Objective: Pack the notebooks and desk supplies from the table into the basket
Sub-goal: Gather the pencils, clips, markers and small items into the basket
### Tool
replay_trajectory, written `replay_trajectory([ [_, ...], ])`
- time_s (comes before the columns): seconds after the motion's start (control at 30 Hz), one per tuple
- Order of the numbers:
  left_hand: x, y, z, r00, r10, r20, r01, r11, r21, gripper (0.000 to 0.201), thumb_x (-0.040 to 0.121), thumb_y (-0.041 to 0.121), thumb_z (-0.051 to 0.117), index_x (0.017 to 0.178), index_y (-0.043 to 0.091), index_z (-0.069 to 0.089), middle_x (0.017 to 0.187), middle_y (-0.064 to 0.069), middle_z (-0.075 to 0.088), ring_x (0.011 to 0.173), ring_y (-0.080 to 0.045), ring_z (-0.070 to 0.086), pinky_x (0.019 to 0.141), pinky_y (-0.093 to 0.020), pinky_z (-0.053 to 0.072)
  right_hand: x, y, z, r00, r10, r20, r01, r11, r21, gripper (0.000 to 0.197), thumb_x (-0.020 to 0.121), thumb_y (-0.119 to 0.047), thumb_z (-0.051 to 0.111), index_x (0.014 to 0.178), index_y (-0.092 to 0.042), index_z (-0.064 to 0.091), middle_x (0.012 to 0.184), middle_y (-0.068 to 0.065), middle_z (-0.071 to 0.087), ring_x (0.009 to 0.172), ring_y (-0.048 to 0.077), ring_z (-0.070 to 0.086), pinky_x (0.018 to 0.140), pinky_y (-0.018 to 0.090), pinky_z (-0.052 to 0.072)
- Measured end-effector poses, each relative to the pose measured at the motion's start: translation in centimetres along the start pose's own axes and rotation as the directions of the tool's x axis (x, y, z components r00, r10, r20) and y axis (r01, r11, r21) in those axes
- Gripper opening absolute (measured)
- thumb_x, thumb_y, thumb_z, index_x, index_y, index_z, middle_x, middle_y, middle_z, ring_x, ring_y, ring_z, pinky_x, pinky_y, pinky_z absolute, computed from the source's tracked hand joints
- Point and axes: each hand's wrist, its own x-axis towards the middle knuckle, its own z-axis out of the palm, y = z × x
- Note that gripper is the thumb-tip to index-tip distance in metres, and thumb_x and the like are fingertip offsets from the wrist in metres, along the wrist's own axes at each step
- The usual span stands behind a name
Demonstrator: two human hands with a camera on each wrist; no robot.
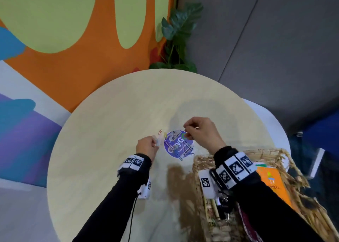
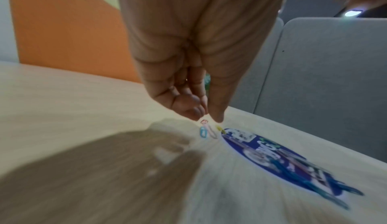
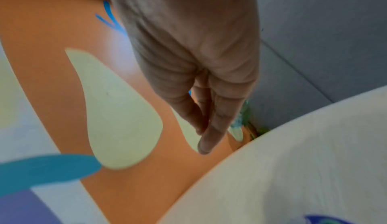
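Office lounge: mural wall, round table

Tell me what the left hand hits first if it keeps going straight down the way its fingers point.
Likely the small paper clips on the table just below the left hand; the blur makes depth uncertain.

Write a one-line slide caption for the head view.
Both hands, left hand and right hand, gather coloured paper clips off a round sticker beside the wicker basket.
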Motion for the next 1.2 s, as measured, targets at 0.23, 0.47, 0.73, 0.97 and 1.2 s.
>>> replay_trajectory([
  [0.23,4.1,0.4,1.1,0.996,-0.079,-0.032,0.079,0.997,0.021,0.019,0.082,0.018,0.063,0.095,0.006,0.071,0.104,-0.017,0.072,0.102,-0.034,0.066,0.087,-0.033,0.051,6.5,1.3,6.9,0.991,0.113,0.077,-0.071,0.906,-0.417,0.025,0.083,0.003,0.05,0.091,0.0,0.074,0.1,0.017,0.074,0.094,0.031,0.069,0.087,0.037,0.057],
  [0.47,5.7,-0.5,1.1,0.997,-0.081,-0.001,0.081,0.992,0.096,0.021,0.085,0.009,0.055,0.092,0.0,0.072,0.097,-0.024,0.072,0.096,-0.04,0.067,0.08,-0.036,0.054,7.9,1.7,9.7,0.939,0.3,0.171,-0.104,0.718,-0.689,0.03,0.087,-0.006,0.054,0.059,-0.005,0.043,0.065,0.008,0.051,0.084,0.032,0.061,0.069,0.029,0.046],
  [0.73,5.0,-1.5,0.7,0.994,-0.101,0.034,0.099,0.993,0.06,0.022,0.087,0.012,0.054,0.09,0.001,0.073,0.096,-0.02,0.073,0.092,-0.038,0.068,0.076,-0.033,0.053,8.1,1.6,12.3,0.94,0.297,0.168,-0.052,0.611,-0.79,0.041,0.09,-0.021,0.057,0.057,-0.012,0.033,0.063,0.004,0.046,0.092,0.03,0.063,0.083,0.033,0.048],
  [0.97,3.7,-2.2,0.3,0.994,-0.106,0.021,0.106,0.994,0.023,0.02,0.086,0.014,0.057,0.091,0.007,0.075,0.101,-0.013,0.075,0.095,-0.033,0.069,0.078,-0.031,0.053,9.2,1.9,12.9,0.911,0.326,0.252,0.039,0.54,-0.841,0.038,0.078,-0.01,0.071,0.051,-0.015,0.045,0.055,0.0,0.049,0.071,0.025,0.06,0.068,0.029,0.047],
  [1.2,0.8,-2.2,-0.6,0.997,-0.079,-0.016,0.079,0.997,0.001,0.015,0.084,0.011,0.057,0.087,0.008,0.071,0.102,-0.011,0.073,0.099,-0.033,0.064,0.083,-0.031,0.05,7.2,-3.2,7.1,0.933,0.204,0.296,0.087,0.671,-0.736,0.027,0.081,-0.008,0.064,0.057,-0.007,0.052,0.043,0.001,0.063,0.081,0.028,0.072,0.079,0.033,0.059],
])
